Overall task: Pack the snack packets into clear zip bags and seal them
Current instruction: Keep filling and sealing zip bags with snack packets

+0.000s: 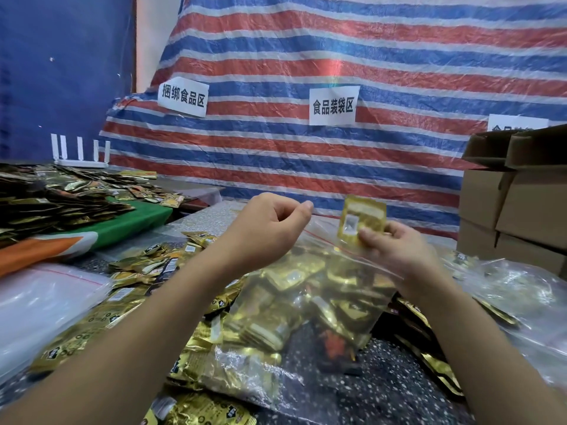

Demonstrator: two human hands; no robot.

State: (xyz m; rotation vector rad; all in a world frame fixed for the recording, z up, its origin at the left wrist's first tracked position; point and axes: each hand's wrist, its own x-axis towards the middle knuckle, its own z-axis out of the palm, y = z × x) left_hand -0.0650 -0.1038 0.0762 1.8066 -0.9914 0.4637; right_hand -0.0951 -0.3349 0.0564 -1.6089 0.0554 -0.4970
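A clear zip bag (310, 302) with a red zip line stands open in front of me, holding several gold snack packets. My left hand (270, 228) pinches the bag's upper left rim between thumb and forefinger. My right hand (395, 250) holds one gold snack packet (362, 220) upright at the bag's mouth, on its right side. Loose gold packets (144, 271) lie scattered on the dark speckled table (399, 388) around the bag.
A stack of clear bags (40, 305) lies at the left. A large heap of packets (52, 197) rests on green cloth at the far left. Cardboard boxes (515, 197) stand at the right. A striped tarp (306, 142) with paper signs hangs behind. More plastic bags (515, 289) lie right.
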